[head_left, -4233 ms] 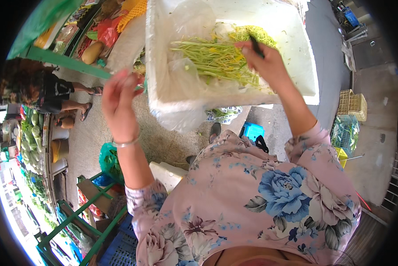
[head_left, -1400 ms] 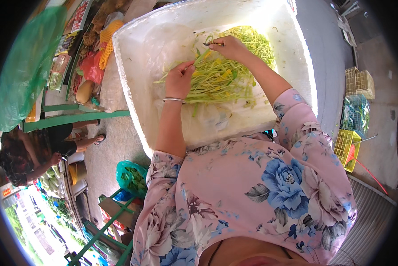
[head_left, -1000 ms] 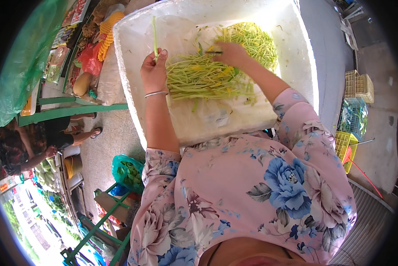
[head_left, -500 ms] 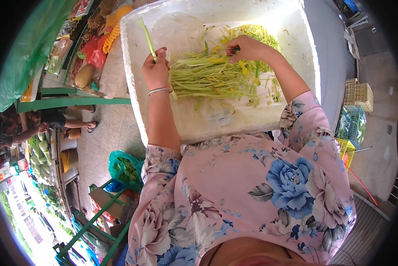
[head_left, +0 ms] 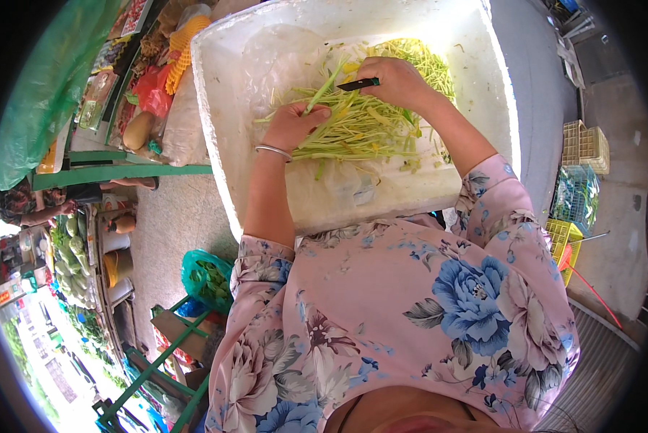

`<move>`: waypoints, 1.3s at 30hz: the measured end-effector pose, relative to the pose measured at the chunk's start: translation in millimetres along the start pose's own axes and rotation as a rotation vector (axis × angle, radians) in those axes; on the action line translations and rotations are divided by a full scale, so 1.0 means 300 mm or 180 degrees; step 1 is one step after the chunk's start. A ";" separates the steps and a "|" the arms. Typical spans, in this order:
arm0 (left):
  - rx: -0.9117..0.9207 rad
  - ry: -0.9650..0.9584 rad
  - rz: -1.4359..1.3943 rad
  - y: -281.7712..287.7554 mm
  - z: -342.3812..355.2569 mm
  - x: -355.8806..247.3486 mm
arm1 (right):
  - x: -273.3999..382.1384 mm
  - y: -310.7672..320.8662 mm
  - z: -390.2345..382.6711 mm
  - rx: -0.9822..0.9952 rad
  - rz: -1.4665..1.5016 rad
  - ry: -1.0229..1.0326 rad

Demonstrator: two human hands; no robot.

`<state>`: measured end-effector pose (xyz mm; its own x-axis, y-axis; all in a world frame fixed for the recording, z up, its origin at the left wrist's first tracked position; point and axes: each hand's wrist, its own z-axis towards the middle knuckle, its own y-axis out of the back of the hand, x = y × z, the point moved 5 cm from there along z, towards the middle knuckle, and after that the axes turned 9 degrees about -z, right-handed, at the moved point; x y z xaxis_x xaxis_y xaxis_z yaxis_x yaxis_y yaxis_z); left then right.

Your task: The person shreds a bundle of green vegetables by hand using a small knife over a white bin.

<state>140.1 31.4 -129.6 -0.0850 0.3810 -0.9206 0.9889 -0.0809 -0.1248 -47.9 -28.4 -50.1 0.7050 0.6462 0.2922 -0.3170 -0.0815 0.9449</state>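
My left hand (head_left: 292, 125) pinches a pale green vegetable stalk (head_left: 327, 89), which slants up and to the right. Facing it, my right hand (head_left: 399, 84) grips a small knife (head_left: 355, 84) whose dark blade points left, close to the stalk. Beneath both hands lies a heap of thin green and yellowish stalks (head_left: 360, 138) inside a white foam box (head_left: 226, 101). Cut bits and yellowed pieces (head_left: 419, 52) gather at the heap's far right. The handle of the knife is mostly hidden in my fingers.
Left of the box, a green-framed stand (head_left: 122, 162) carries produce and a red bag (head_left: 153, 88). A teal bag of leaves (head_left: 207, 278) sits on the lower left. Another person (head_left: 46, 206) is at the far left. Plastic crates (head_left: 582, 148) stand at right.
My left hand has brought the stalk right and down over the heap. My right hand has shifted slightly and turned, so the knife blade now shows beside the stalk.
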 end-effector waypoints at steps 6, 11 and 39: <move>-0.0006 -0.0341 -0.0976 -0.007 0.000 -0.024 | -0.014 0.048 -0.023 -0.1019 0.0987 -0.0484; -0.0222 -0.0108 -0.1435 -0.016 -0.015 -0.041 | -0.097 -0.010 -0.085 -0.1736 0.1308 -0.1663; -0.0834 -0.0984 -0.2444 -0.087 -0.031 -0.065 | 0.162 -0.110 -0.212 -0.0552 0.3081 -0.1172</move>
<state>117.1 34.6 -105.1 -0.7322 -0.0272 -0.6805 0.6372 0.3253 -0.6986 -43.6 53.8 -76.4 0.2423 0.0900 0.9660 -0.9144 -0.3115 0.2584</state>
